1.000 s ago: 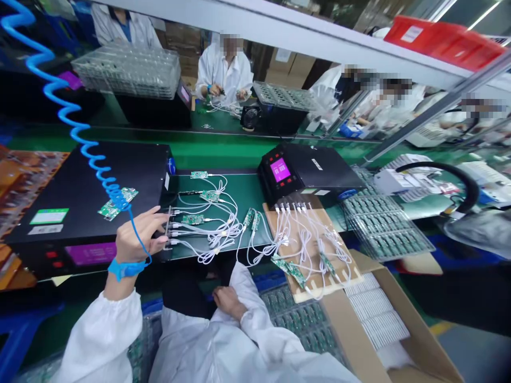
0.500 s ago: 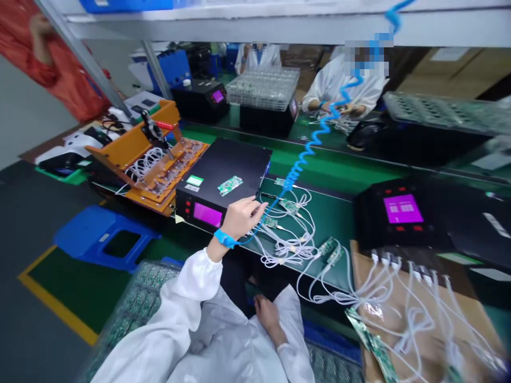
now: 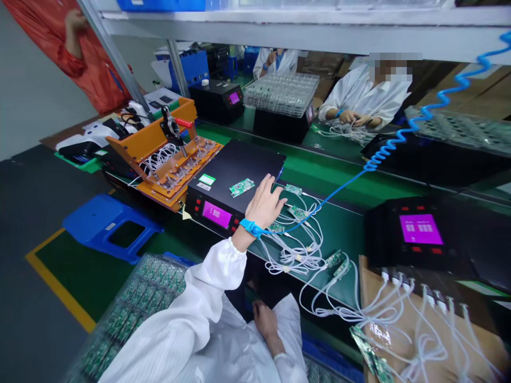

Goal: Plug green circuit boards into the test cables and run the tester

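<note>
My left hand [image 3: 266, 205], wearing a blue wrist strap [image 3: 251, 227], is over the right edge of a black tester box [image 3: 239, 159] with a pink screen. Its fingers are stretched forward and apart, and I see nothing held in them. A green circuit board [image 3: 241, 187] lies on the box top, just left of the hand. To the right, white cables [image 3: 299, 258] lead to small circuit boards [image 3: 297, 213] on the green mat. Low in my lap rests my right hand [image 3: 264, 319], in shadow, its fingers partly hidden and hard to read.
An orange fixture [image 3: 167, 165] with a toggle clamp stands left of the box. Another black tester [image 3: 419, 229] sits at the right, with cables running over cardboard [image 3: 371, 276]. A coiled blue cord [image 3: 423, 117] stretches to my wrist. Co-workers [image 3: 367, 96] sit across the bench.
My left hand has moved forward and its fingers now reach farther along the box's right edge. The view has shifted, and the blue cord hangs farther right. My right hand stays in my lap.
</note>
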`<action>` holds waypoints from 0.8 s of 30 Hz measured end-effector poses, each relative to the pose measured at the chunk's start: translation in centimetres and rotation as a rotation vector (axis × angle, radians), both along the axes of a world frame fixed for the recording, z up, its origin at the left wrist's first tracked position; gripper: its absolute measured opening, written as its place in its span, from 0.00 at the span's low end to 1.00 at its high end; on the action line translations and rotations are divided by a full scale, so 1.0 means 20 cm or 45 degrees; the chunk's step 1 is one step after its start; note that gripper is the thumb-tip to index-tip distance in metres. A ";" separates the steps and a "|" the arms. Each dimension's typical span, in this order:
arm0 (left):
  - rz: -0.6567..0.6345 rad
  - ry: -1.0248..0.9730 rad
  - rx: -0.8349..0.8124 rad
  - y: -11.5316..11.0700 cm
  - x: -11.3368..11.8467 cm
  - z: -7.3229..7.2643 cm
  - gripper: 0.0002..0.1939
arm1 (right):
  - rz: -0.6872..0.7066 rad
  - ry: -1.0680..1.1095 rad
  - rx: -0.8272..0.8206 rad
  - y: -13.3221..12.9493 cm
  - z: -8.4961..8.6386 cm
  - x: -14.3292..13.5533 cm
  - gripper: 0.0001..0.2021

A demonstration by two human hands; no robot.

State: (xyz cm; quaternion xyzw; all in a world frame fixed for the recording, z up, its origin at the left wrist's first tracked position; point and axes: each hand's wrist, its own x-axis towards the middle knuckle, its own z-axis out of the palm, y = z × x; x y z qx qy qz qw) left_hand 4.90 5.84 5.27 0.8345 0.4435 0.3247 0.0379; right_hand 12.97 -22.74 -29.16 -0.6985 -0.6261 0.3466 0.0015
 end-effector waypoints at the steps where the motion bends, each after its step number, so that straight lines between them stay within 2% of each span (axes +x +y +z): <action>1: 0.007 0.023 -0.021 0.00 0.00 -0.01 0.16 | 0.001 0.000 -0.005 0.00 0.00 0.00 0.23; 6: 0.001 0.108 -0.044 0.00 -0.01 -0.03 0.18 | 0.004 -0.009 -0.015 0.01 0.01 -0.01 0.23; 15: -0.011 0.086 0.000 0.02 -0.01 -0.04 0.18 | -0.009 -0.024 -0.013 0.01 0.02 -0.02 0.20; 20: -0.090 0.022 0.016 0.06 -0.03 -0.08 0.18 | -0.118 0.001 0.004 0.01 0.04 -0.02 0.16; 24: -0.167 -0.006 0.036 0.12 -0.07 -0.11 0.23 | -0.261 0.017 0.065 -0.01 0.04 -0.04 0.15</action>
